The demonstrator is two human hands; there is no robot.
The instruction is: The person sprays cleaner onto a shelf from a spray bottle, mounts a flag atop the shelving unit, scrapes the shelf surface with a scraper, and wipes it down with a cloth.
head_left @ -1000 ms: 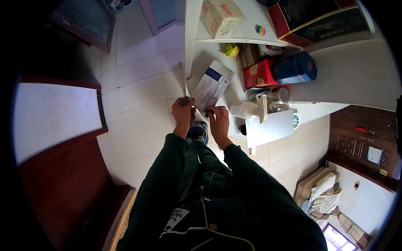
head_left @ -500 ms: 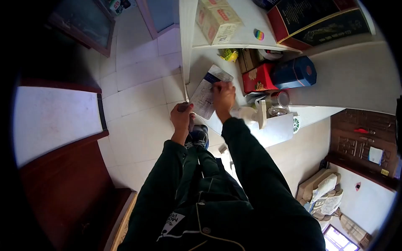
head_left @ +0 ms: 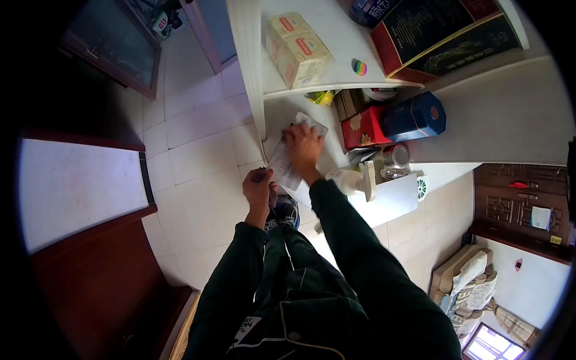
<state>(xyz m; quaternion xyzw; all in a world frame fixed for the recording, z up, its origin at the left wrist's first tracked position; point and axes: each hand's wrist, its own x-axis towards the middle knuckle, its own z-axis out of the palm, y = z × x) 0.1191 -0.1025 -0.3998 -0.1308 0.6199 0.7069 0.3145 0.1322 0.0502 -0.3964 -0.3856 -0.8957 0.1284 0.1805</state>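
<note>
My left hand [head_left: 257, 191] is closed in front of the shelf's corner. A dark brownish thing [head_left: 260, 174] shows at its fingers, too small and dim to name. On the white shelf, a flat grey printed packet [head_left: 282, 167] lies at a slant beside that hand. Over the packet's upper half rests my right hand [head_left: 305, 149], fingers spread on its surface and covering part of it. A pale pump bottle [head_left: 348, 181] stands close to my right wrist, partly behind the sleeve.
Farther in on the shelf are a red box [head_left: 362, 128], a blue canister [head_left: 414, 117], a clear jar [head_left: 396, 156] and a yellow packet [head_left: 322, 97]. A cream carton [head_left: 297, 51] sits on the upper board. A white-topped cabinet [head_left: 84, 180] stands at left.
My right hand has slid left across the packet, now covering its dark blue band. My left hand stays closed beside the shelf corner. The whole view has shifted slightly.
</note>
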